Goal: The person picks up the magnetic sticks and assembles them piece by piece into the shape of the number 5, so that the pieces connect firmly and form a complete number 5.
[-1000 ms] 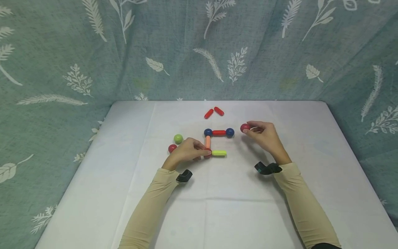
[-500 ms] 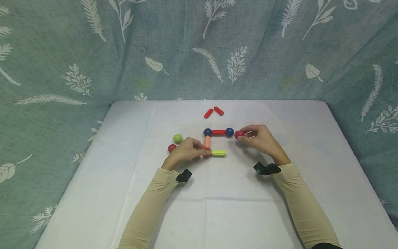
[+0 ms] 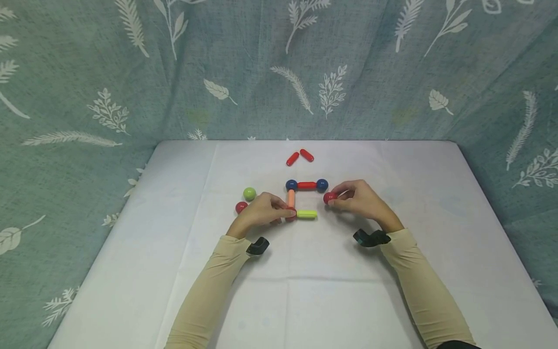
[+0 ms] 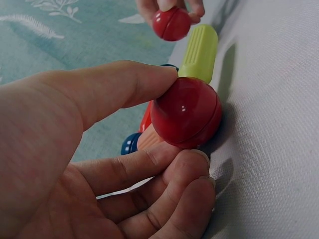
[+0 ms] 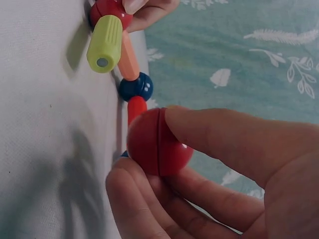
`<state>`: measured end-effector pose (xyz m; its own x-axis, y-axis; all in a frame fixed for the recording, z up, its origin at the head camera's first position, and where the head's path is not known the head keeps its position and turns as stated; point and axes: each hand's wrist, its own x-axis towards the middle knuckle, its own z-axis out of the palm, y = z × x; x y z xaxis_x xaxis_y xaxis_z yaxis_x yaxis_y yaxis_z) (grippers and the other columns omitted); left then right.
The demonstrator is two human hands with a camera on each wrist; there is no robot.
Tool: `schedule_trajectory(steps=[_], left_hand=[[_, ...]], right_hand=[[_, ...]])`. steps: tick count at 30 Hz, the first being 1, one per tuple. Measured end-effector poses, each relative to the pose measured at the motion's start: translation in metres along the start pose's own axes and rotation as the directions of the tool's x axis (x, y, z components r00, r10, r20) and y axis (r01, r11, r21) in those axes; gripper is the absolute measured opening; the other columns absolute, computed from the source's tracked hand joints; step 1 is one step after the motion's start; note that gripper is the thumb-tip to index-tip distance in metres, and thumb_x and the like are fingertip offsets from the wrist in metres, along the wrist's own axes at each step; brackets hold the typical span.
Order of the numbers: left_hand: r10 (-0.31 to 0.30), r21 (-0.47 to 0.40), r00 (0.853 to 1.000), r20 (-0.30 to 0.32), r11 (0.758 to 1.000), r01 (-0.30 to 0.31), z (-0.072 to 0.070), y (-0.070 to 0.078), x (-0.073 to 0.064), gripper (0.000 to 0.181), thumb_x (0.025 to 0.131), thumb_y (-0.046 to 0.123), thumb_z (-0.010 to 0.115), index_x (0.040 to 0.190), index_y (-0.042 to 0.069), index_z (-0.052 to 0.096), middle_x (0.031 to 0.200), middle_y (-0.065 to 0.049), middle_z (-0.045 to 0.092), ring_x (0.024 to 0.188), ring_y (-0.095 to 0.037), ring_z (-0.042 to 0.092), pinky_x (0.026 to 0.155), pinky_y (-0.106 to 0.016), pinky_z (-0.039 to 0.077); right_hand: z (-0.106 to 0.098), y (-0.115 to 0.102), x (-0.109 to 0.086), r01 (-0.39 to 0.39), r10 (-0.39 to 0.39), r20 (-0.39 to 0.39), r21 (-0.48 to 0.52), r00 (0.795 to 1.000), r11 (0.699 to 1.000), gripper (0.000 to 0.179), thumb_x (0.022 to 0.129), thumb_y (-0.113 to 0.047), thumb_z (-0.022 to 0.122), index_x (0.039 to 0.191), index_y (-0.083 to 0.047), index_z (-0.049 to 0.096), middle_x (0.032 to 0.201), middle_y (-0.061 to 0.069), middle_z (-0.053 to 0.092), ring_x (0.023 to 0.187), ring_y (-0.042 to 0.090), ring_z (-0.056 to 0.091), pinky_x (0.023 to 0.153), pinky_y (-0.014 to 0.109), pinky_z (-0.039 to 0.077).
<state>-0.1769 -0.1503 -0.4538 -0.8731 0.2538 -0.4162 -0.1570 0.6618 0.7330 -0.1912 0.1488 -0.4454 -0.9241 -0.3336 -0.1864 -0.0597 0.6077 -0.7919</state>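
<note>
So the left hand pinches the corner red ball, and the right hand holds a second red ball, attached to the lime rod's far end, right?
Not attached: the right wrist view shows the lime rod bare at its far end, with the right hand holding the second red ball apart from it. The left hand does pinch the corner red ball.

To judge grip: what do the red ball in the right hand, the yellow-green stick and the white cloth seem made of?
Red ball in the right hand: probably hard plastic, glossy, with bright highlights and a seam.
Yellow-green stick: likely molded plastic, satin, with ribs; the grey disc in its end looks like metal.
White cloth: apparently woven fabric, matte, with visible weave.
</note>
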Motion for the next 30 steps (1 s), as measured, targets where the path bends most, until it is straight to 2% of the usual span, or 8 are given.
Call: schedule_trajectory(steps=[16,30], left_hand=[[-0.023,-0.005,1.000,0.000,1.000,0.023,0.0004,0.0007,0.0004,0.028,0.086,0.039,0.084,0.101,0.017,0.078,0.090,-0.001,0.075,0.077,-0.017,0.066,0.067,-0.025,0.049],[-0.007,0.001,1.000,0.003,1.000,0.007,-0.0003,-0.0004,0.0006,0.029,0.087,0.040,0.083,0.103,0.016,0.078,0.087,-0.002,0.074,0.075,-0.016,0.065,0.066,-0.025,0.049]], right_hand=[[0.0056,0.0012,-0.0002,0.050,-0.048,0.088,-0.018,0.995,0.999,0.031,0.087,-0.020,0.083,0.112,-0.003,0.075,0.109,0.014,0.076,0.088,0.021,0.065,0.076,0.029,0.052],[0.0085,0.0013,-0.0008,0.081,-0.076,0.182,-0.020,0.980,0.997,0.027,0.086,-0.015,0.084,0.108,-0.002,0.076,0.097,0.009,0.076,0.081,0.016,0.064,0.071,0.028,0.052]])
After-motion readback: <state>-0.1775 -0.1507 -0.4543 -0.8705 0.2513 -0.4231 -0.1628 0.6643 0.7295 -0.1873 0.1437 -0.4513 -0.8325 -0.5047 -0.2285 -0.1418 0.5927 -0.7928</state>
